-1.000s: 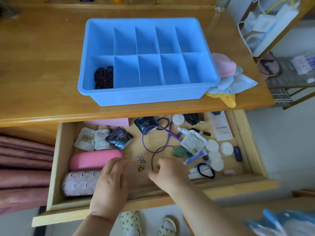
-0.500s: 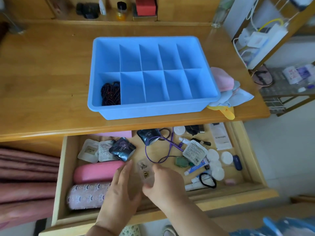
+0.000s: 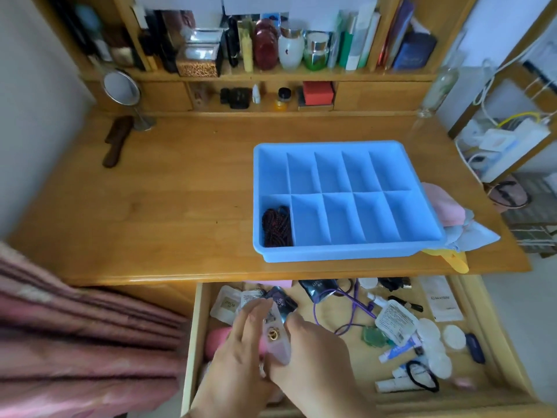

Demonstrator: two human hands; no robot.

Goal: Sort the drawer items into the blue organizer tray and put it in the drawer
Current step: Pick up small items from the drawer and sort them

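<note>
Clear pouch (image 3: pixel 275 339) now lifted off drawer (image 3: pixel 193 342), pinched betw L hand (image 3: pixel 238 357) & R hand (image 3: pixel 304 354); earrings inside, prob.

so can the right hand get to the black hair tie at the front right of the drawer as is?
Probably not right away. The right hand, with the left hand, holds a small clear bag. The black hair tie lies uncovered in the open drawer, so the path looks free once the grip empties.

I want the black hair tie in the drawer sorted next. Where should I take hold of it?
Pinch the right-hand arc of the black hair tie from above. It lies flat as an open loop, its left part draped over the small white tubes, while the right arc appears to rest on bare drawer floor.
</note>
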